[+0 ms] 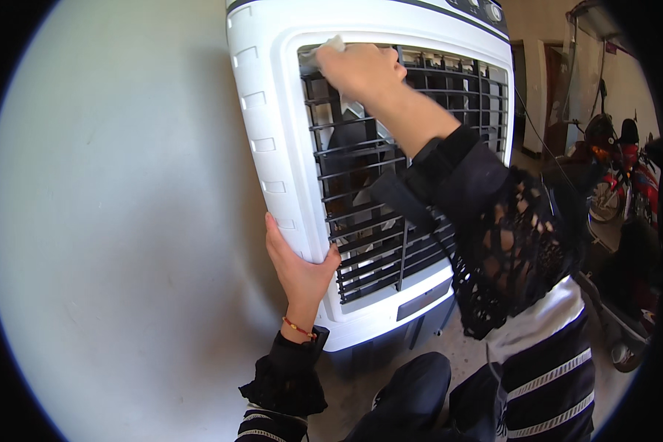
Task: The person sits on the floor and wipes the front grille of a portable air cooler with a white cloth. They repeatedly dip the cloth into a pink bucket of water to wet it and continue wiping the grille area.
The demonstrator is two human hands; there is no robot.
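Note:
A white air cooler [279, 166] with a black louvred grille [359, 207] stands upright before me, slightly tilted in the picture. My right hand [359, 72] is at the grille's upper left corner, closed on a pale cloth [334, 43]; part of the cloth lies behind the fingers. Lower down, my left hand [304, 271] grips the left edge of the white housing, its thumb at the frame beside the grille slats and its fingers round the outer side. Control knobs [493, 12] sit on the top panel. Through the slats, dark and light inner parts show, which I cannot make out.
A pale wall [116, 193] rises close on the left. Behind the cooler on the right stand a red motorcycle [630, 171] and a doorway [555, 83]. A thin dark cable [541, 138] hangs at the cooler's right. My knees [420, 381] are below the cooler.

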